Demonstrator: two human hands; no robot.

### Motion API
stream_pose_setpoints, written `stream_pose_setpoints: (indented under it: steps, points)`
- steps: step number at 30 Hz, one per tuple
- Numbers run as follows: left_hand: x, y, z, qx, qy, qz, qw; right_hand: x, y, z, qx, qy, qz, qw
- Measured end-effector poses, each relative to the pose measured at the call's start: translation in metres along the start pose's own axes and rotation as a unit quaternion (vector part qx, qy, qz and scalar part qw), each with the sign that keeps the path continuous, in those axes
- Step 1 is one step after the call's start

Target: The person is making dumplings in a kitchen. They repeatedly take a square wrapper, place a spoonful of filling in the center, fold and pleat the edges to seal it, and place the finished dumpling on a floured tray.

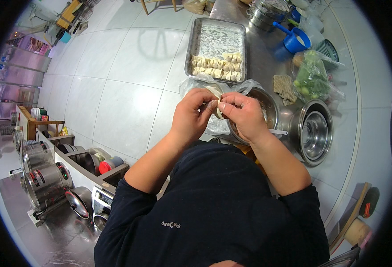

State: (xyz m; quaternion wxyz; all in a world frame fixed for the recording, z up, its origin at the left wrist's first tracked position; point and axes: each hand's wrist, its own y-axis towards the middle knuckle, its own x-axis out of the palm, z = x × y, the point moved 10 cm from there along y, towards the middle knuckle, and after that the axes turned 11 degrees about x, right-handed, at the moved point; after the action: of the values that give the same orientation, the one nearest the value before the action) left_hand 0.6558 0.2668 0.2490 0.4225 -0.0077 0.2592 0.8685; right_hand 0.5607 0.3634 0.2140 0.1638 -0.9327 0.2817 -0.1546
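Note:
Between my two hands is a pale dough wrapper (215,90), folded at its edge. My left hand (195,110) pinches it from the left with thumb and fingers; my right hand (244,113) grips its other side, the thumbs almost touching. Just beyond the hands, a floured metal tray (221,36) holds rows of wrapped dumplings (216,68) at its near end. A steel bowl (272,103) of what looks like filling is partly hidden under my right hand, and a white handle (278,132) sticks out over its rim. Clear plastic film (217,126) lies under and around my hands.
On the steel table (259,50) at the right are a brown cloth (284,88), nested steel bowls (316,133), bagged green vegetables (312,73), a blue dipper (296,40) and a steel pot (266,15). Shelving and steel cookers (49,183) stand at the left.

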Motion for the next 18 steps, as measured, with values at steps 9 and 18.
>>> stream_pose_setpoints:
  steps: [9, 18]
  points:
    - [0.006, 0.007, 0.019, 0.067, 0.025, -0.023, 0.997, -0.006, -0.008, -0.005, 0.015, -0.009, -0.017, 1.000]
    - [0.021, -0.008, -0.008, -0.058, -0.124, -0.047, 0.990, -0.004, -0.012, -0.002, 0.025, 0.039, -0.065, 0.997]
